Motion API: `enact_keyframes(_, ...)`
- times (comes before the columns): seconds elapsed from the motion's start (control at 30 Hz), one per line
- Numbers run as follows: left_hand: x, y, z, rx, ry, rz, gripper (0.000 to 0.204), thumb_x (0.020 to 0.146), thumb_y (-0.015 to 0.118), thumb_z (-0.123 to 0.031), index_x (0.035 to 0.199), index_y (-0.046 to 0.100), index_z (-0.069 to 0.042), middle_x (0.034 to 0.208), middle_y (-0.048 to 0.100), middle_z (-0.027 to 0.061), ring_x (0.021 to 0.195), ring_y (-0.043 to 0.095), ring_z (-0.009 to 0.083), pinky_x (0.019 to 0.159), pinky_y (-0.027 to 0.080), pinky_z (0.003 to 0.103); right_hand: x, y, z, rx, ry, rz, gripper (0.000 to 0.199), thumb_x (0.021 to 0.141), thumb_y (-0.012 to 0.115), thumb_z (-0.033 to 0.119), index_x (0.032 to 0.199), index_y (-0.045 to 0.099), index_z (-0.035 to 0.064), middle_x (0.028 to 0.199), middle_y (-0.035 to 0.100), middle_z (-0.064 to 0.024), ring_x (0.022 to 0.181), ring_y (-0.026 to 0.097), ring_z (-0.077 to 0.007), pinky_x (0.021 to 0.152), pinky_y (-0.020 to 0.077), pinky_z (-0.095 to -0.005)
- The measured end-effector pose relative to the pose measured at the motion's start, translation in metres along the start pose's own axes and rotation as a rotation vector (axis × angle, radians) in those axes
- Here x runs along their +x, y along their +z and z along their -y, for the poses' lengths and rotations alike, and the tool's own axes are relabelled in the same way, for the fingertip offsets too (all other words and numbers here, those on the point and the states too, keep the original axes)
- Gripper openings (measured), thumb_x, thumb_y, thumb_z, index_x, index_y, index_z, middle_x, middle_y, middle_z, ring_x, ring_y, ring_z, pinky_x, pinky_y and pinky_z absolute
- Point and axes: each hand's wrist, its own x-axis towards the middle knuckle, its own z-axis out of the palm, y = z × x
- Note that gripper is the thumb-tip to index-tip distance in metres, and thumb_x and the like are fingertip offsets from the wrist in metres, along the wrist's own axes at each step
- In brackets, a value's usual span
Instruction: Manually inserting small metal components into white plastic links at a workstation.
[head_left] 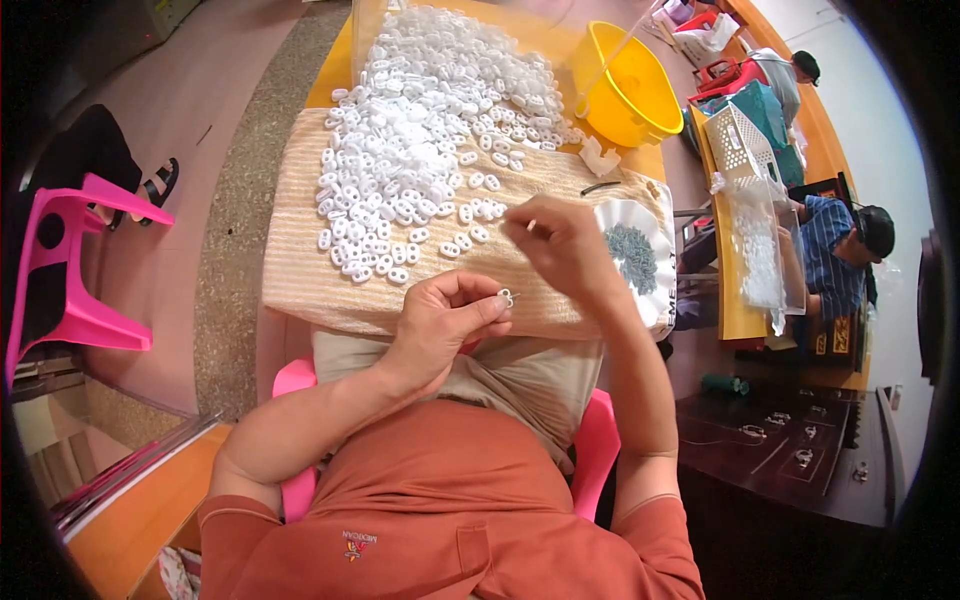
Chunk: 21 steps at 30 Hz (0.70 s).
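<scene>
Low over the near edge of the cloth-covered table, my left hand point(445, 322) is closed, pinching a small white plastic piece with round holes point(507, 299) between thumb and fingertips. A thin bit seems to stick out of the piece. To its upper right hovers my right hand point(565, 245), slightly blurred. Its fingers are curled together, and what they hold, if anything, I cannot make out. Beside it stands a white fluted bowl point(612, 211) with many tiny grey-blue bits point(632, 258). A large pile of white two-holed plastic pieces point(400, 150) spreads over the table's left and far part.
A yellow basin point(645, 85) stands at the far right of the table, near a crumpled scrap point(600, 160) and a short dark strip point(600, 187). Pink stool point(75, 255) and another person's sandalled foot are at left. Co-workers sit at right by a white basket point(740, 140).
</scene>
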Motion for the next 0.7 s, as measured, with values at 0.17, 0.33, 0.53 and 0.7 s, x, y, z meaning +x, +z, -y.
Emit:
enact_keyframes(0.17, 0.0, 0.002, 0.001, 0.007, 0.019, 0.01, 0.013, 0.087, 0.063, 0.0, 0.1, 0.061, 0.0, 0.089, 0.067, 0.0081, 0.078, 0.067, 0.015, 0.072, 0.059, 0.028, -0.008, 0.021, -0.003, -0.241, -0.034, 0.022, 0.018, 0.08, 0.067, 0.013, 0.095, 0.069, 0.0054, 0.085, 0.065, -0.0134, 0.075, 0.064, -0.0305, 0.066, 0.0501, -0.0381)
enact_keyframes(0.33, 0.0, 0.002, 0.001, 0.004, 0.033, 0.007, 0.012, 0.087, 0.063, 0.0, 0.099, 0.061, 0.0, 0.089, 0.067, 0.008, 0.078, 0.067, 0.0151, 0.073, 0.059, 0.029, -0.012, 0.033, -0.01, -0.287, -0.016, 0.004, 0.018, 0.079, 0.068, 0.011, 0.095, 0.069, 0.0042, 0.085, 0.064, -0.0131, 0.076, 0.064, -0.0324, 0.066, 0.0504, -0.0388)
enact_keyframes(0.53, 0.001, 0.001, -0.001, -0.003, 0.051, 0.024, 0.012, 0.088, 0.063, -0.001, 0.099, 0.062, -0.001, 0.088, 0.067, 0.0072, 0.078, 0.067, 0.0146, 0.075, 0.059, 0.029, -0.013, 0.031, -0.005, -0.252, 0.023, 0.006, 0.018, 0.08, 0.068, 0.014, 0.095, 0.068, 0.005, 0.086, 0.063, -0.0117, 0.077, 0.063, -0.0315, 0.067, 0.0491, -0.0392)
enact_keyframes(0.7, 0.002, -0.001, 0.001, 0.012, 0.042, 0.007, 0.012, 0.088, 0.063, -0.001, 0.099, 0.062, -0.002, 0.088, 0.067, 0.0062, 0.079, 0.066, 0.0139, 0.075, 0.059, 0.029, -0.01, 0.032, 0.003, -0.273, 0.053, 0.069, 0.018, 0.081, 0.068, 0.018, 0.093, 0.066, 0.005, 0.086, 0.062, -0.011, 0.08, 0.063, -0.0307, 0.068, 0.0484, -0.0389)
